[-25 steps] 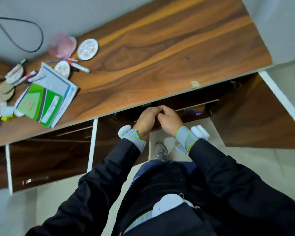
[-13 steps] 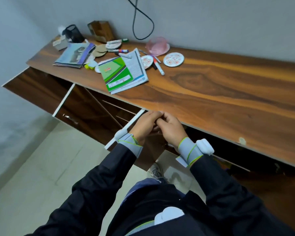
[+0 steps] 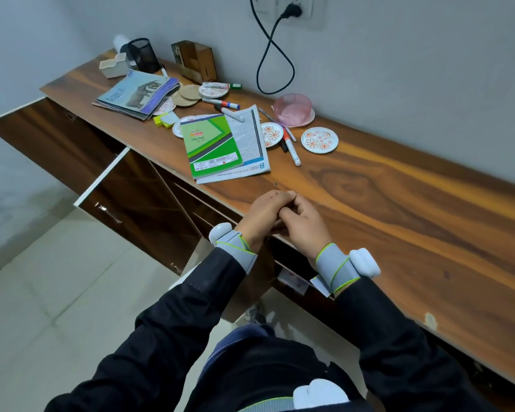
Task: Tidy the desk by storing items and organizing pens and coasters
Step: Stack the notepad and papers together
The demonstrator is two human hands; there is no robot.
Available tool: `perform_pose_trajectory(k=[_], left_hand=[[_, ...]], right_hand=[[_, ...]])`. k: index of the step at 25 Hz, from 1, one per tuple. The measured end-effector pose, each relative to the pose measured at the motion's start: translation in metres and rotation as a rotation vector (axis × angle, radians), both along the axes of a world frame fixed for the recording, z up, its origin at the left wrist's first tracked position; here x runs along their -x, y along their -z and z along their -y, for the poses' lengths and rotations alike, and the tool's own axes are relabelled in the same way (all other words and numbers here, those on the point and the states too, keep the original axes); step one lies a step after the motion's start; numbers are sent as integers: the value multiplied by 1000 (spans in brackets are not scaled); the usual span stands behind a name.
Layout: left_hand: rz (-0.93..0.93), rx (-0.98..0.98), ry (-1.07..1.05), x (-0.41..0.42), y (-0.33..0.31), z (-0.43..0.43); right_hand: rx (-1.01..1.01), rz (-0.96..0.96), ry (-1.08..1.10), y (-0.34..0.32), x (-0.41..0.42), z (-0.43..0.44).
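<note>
1. Left hand (image 3: 263,214) and right hand (image 3: 305,220) are clasped together, holding nothing, at the wooden desk's (image 3: 399,209) near edge.
2. Farther in, a white marker (image 3: 292,150) points its long axis toward that edge, beside floral coasters (image 3: 319,139).
3. A grey wall (image 3: 414,69) backs the desk.

Glossy wood-grain desk top (image 3: 399,209), glossy paper slip pad (image 3: 210,145), matt printed paper sheet (image 3: 250,138) beneath it, translucent pink plastic basket (image 3: 293,110), black metal mesh pen cup (image 3: 140,58), woven straw coasters (image 3: 188,95), smooth floral coaster (image 3: 319,140), grey cloth wristbands (image 3: 335,267).
</note>
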State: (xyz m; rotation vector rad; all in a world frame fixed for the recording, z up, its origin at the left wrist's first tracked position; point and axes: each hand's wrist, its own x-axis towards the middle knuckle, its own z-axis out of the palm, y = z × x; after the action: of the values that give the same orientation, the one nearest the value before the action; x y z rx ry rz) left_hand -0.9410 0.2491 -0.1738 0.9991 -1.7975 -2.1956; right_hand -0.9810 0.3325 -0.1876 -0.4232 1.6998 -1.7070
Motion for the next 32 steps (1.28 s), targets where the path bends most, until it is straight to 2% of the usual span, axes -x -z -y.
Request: perform_pose_trajectory(k=[3, 7, 11, 16, 20, 23, 27, 29, 32], left_hand=[[-21, -12, 5, 32, 7, 28], [-7, 91, 15, 70, 15, 83], [-1, 109, -53, 84, 25, 123], [-33, 287, -159, 94, 39, 155], [229, 681, -116, 96, 55, 164], [338, 806, -128, 102, 65, 167], [588, 1026, -135, 109, 82, 177], [615, 1100, -72, 107, 93, 181], [595, 1132, -47, 108, 96, 177]], right_hand=[[-50, -29, 25, 6, 33, 28], [-140, -157, 31, 11, 73, 75], [-154, -177, 28, 16, 97, 109], [-240, -238, -51, 25, 133, 139], [-284, -296, -120, 32, 160, 165], [-343, -381, -201, 39, 170, 184], [-478, -575, -270, 50, 168, 195], [-449, -559, -227, 52, 166, 194], [-341, -411, -112, 45, 169, 194]])
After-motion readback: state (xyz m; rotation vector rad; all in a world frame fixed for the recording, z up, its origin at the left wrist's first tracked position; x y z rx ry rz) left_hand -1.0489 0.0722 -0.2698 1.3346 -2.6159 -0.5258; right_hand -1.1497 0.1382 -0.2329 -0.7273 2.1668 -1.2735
